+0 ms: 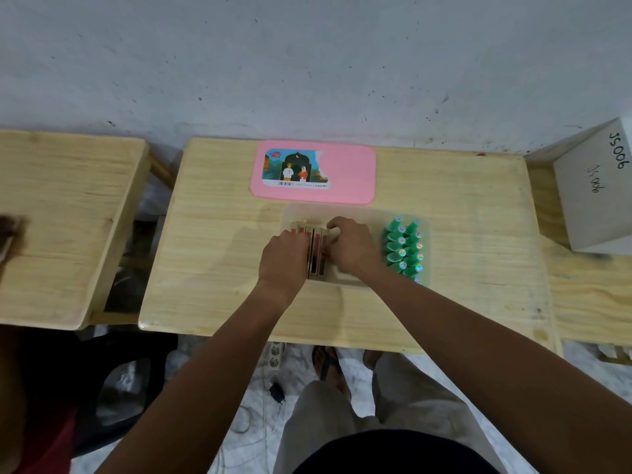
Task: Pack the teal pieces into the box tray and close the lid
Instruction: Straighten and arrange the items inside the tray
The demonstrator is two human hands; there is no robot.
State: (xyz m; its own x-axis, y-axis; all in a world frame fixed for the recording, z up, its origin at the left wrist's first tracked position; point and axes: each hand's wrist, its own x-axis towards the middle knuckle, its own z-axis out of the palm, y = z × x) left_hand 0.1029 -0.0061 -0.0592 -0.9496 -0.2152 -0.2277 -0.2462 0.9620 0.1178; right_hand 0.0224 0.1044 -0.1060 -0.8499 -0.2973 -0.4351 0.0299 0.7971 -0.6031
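Two hands: left hand [285, 256] and right hand [352, 246] both reach into the clear tray [355, 213] at the centre of the surface [212, 268]; fingers are curled over the upright tan sticks [316, 251], but a firm grip I cannot tell.
Teal pieces: the teal pieces [405, 249] already lie in two tight rows at the tray's 3 o'clock end.
Handling: they look light, hard, smooth plastic, likely to roll; pinch each around its wider body.
Lid: the pink lid [342, 172] lies flat at 12 o'clock, just beyond the tray, not yet on.
Surroundings: a white carton [595, 200] stands at 2 o'clock, well apart.
Obstruction: nothing lies between lid and tray; both forearms cross the near edge.
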